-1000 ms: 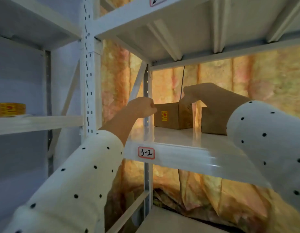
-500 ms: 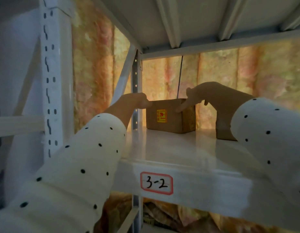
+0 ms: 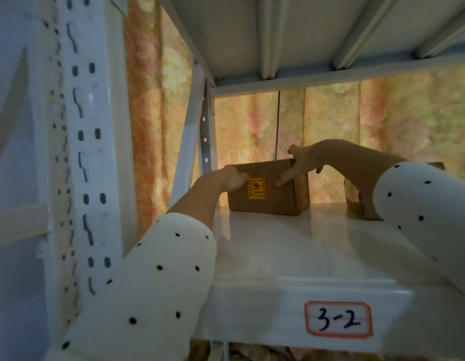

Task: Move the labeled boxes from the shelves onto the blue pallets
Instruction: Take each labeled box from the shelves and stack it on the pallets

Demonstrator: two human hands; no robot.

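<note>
Both hands newly gripping brown cardboard box (image 3: pixel 267 190), yellow-red label (image 3: pixel 256 188), fingers (image 3: pixel 287 177) curled over its edges

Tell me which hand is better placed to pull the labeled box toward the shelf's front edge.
Right. The right hand hooks over the labeled box at its top right corner, thumb behind and fingers on its front. The left hand only touches its upper left corner.
</note>
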